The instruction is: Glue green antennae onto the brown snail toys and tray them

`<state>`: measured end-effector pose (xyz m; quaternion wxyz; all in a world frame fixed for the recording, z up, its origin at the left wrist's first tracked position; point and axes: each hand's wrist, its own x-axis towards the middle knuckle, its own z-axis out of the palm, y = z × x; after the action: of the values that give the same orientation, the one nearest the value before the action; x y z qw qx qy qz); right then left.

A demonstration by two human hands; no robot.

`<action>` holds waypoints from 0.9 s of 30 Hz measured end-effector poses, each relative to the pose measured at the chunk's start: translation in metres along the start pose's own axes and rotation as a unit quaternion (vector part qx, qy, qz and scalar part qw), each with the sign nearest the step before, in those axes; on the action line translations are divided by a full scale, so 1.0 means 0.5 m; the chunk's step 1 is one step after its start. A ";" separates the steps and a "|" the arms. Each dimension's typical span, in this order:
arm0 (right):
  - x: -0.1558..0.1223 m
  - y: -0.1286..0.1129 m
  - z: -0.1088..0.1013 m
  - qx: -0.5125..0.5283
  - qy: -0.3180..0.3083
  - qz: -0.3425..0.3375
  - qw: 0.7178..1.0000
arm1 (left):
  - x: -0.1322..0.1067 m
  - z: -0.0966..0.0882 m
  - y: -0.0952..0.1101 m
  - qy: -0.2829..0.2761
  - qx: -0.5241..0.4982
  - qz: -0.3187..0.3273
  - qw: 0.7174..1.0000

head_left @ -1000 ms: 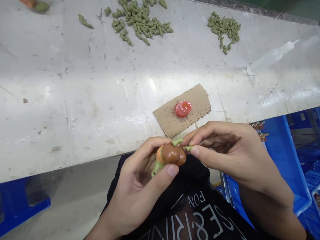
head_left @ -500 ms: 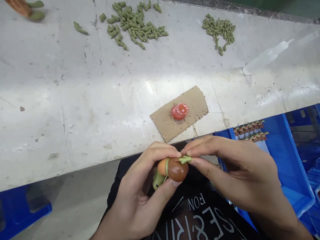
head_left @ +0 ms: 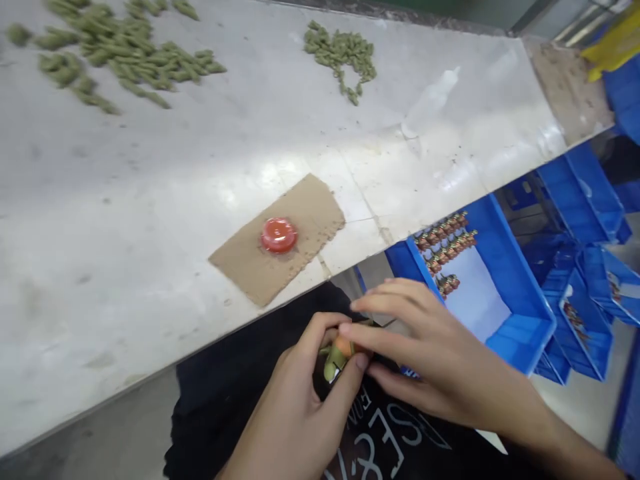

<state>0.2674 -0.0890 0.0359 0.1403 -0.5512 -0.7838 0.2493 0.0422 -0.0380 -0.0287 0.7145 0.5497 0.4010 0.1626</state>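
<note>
My left hand holds a small modelling-clay figure between its thumb and fingers, low in the view. Only its orange and green parts show; the brown part is hidden. My right hand lies across the figure from the right, with its fingertips on it, and the motion blurs the contact. Farther up the table, a piece of torn cardboard carries a red round cap.
Heaps of green clay pieces lie on the white table, with a smaller heap and a translucent plastic bottle beyond. A blue crate holding rows of small figures sits below the table edge, among other blue crates.
The view has swung right, so the table contents shift left and more blue crates appear. My hands have closed over the figure, and my right hand now covers its brown part and the small green piece.
</note>
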 end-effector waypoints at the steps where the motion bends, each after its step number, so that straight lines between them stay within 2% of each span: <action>1: -0.004 0.000 0.016 -0.008 -0.009 -0.002 1.000 | 0.010 0.012 -0.009 -0.009 0.005 -0.004 1.000; 5: -0.022 0.018 0.074 0.019 0.024 0.047 0.998 | 0.036 0.041 -0.043 -0.009 0.038 -0.019 0.999; 7: -0.051 0.056 0.087 0.062 0.063 0.110 0.990 | 0.041 0.046 -0.054 0.017 0.050 -0.012 0.999; 9: -0.099 0.127 0.091 0.084 0.135 0.209 0.965 | 0.043 0.048 -0.056 0.046 0.057 -0.005 0.997; 11: -0.162 0.229 0.086 0.045 0.225 0.328 0.916 | 0.042 0.049 -0.054 0.060 0.061 -0.008 0.996; 14: -0.262 0.394 0.073 -0.011 0.285 0.442 0.850 | 0.041 0.050 -0.054 0.064 0.079 -0.014 0.995; 16: -0.317 0.483 0.065 -0.035 0.290 0.500 0.816 | 0.041 0.052 -0.062 0.070 0.097 -0.015 0.993; 19: -0.369 0.567 0.060 -0.048 0.273 0.552 0.786 | 0.043 0.055 -0.079 0.079 0.111 -0.021 0.990; 23: -0.391 0.625 0.069 -0.042 0.238 0.591 0.770 | 0.050 0.064 -0.087 0.086 0.109 -0.023 0.990; 27: -0.400 0.660 0.084 -0.029 0.200 0.626 0.753 | 0.059 0.069 -0.080 0.086 0.103 -0.029 0.991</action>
<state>0.5790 -0.1973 -0.1682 0.0906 -0.9597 -0.2247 0.1428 0.0782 -0.0542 -0.0744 0.6214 0.5924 0.4913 0.1467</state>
